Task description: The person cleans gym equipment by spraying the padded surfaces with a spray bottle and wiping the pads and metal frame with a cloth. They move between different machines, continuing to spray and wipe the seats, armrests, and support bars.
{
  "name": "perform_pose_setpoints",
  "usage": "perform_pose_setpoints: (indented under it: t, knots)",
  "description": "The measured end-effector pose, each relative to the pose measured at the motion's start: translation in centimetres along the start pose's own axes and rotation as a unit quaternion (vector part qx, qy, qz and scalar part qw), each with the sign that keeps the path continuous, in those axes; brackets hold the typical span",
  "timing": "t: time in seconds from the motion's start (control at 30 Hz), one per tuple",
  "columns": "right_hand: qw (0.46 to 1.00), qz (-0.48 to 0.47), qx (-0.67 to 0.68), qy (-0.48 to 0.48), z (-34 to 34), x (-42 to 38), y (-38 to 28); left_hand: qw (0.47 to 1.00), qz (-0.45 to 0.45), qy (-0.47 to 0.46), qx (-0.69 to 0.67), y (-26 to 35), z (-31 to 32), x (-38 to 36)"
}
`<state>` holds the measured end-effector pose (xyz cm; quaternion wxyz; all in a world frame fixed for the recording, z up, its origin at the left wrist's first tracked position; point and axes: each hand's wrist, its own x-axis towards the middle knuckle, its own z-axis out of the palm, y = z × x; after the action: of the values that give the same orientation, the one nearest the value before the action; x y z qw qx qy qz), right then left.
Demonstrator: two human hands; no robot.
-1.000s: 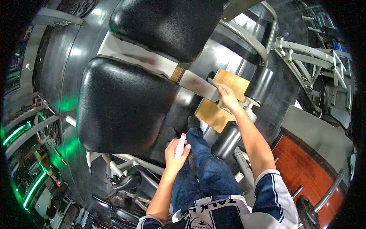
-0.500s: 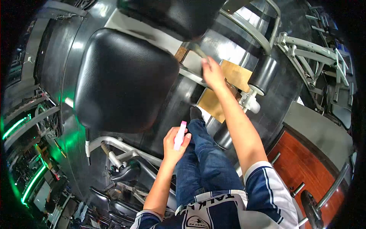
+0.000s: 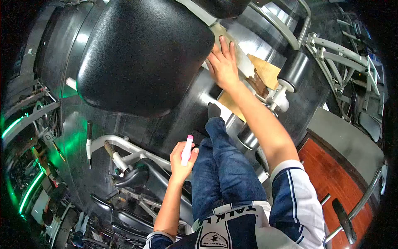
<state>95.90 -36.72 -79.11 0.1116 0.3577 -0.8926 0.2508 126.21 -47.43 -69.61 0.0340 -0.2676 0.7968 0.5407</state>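
Observation:
In the head view, my left hand [image 3: 182, 161] is closed around a slim white object with a pink tip [image 3: 187, 151], held upright above my left thigh. My right hand [image 3: 224, 68] lies with fingers stretched out on the pale beam [image 3: 244, 63] of the gym machine, beside the black padded seat [image 3: 145, 58]. A beige strip [image 3: 221, 31] shows on the beam just beyond its fingertips. Below the hand the beam ends in a torn-looking brown patch [image 3: 260, 85]. Tan footplate panels [image 3: 265, 70] flank the beam, one partly hidden behind my right forearm.
A black foam roller [image 3: 292, 70] stands to the right of the beam, with a second roller [image 3: 248, 137] nearer my legs. Grey metal tubing [image 3: 275, 25] curves at the top. At left is another machine's frame [image 3: 124, 143]; a red-brown wooden panel [image 3: 331, 178] lies at right.
My right hand has gone from gripping near the beam to lying flat on it, slightly left and up. The left hand with the white object has shifted a little left and down. The view has shifted.

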Motion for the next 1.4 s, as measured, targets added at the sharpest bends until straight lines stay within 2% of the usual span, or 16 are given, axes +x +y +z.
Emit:
perform_pose_setpoints:
  t: [0.1, 0.2, 0.23, 0.3, 0.37, 0.43, 0.47, 0.53, 0.63, 0.73, 0.8, 0.9, 1.03, 1.1, 1.17, 1.4]
  knots:
    - [0.985, -0.085, -0.131, -0.068, -0.2, -0.1, 3.0, 1.0, -0.015, -0.008, -0.002, 0.7, -0.5, -0.4]
    - [0.913, -0.299, -0.222, -0.168, -3.5, 1.4, 5.3, 1.0, -0.014, -0.012, 0.003, 0.8, -0.1, -0.1]
    - [0.911, -0.299, -0.228, -0.168, -3.7, 1.5, 6.0, 1.0, -0.01, -0.014, -0.001, 0.9, 0.3, 0.0]
    - [0.805, -0.474, -0.306, -0.181, -3.1, 1.6, 7.3, 1.0, 0.008, -0.012, 0.002, 1.1, 1.1, 0.1]
    - [0.793, -0.501, -0.307, -0.161, -2.0, 0.4, 7.8, 1.0, 0.019, -0.021, -0.004, 1.8, 1.6, 0.1]
    - [0.787, -0.392, -0.305, -0.367, -1.0, -0.8, 7.3, 0.999, 0.029, -0.024, -0.008, 2.5, 2.1, 0.0]
    - [0.79, -0.417, -0.311, -0.324, -0.2, -2.0, 7.8, 0.999, 0.043, -0.026, -0.008, 2.8, 2.3, -0.2]
    - [0.753, -0.325, -0.329, -0.469, -0.3, -5.2, 7.8, 0.997, 0.07, -0.036, -0.012, 3.0, 2.3, -0.7]
    - [0.761, -0.31, -0.339, -0.458, -0.5, -10.6, 10.1, 0.998, 0.034, -0.055, -0.022, 2.8, 1.6, -1.9]
    - [0.817, -0.192, -0.234, -0.491, -4.1, -13.2, 8.3, 0.998, 0.035, -0.059, -0.003, 1.0, 1.1, -2.8]
    - [0.882, 0.156, -0.036, -0.444, -5.1, -14.9, 7.2, 0.997, 0.027, -0.07, 0.01, 0.2, 0.5, -3.4]
    - [0.892, 0.261, 0.133, -0.343, -6.7, -17.5, 4.0, 0.996, -0.004, -0.089, 0.022, -1.0, -0.2, -4.1]
    - [0.82, 0.386, 0.302, -0.296, -9.2, -20.5, -4.4, 0.995, 0.017, -0.093, 0.016, -0.5, 0.3, -4.1]
    - [0.724, 0.433, 0.493, -0.212, -8.1, -24.7, -8.4, 0.993, 0.016, -0.115, 0.02, 0.5, 1.0, -3.5]
    - [0.589, 0.533, 0.57, -0.211, -7.7, -28.2, -12.7, 0.989, 0.026, -0.142, 0.021, 1.6, 1.6, -2.8]
    - [0.47, 0.546, 0.585, -0.373, -9.8, -34.9, -18.0, 0.97, 0.024, -0.231, 0.074, 5.0, 6.1, -1.0]
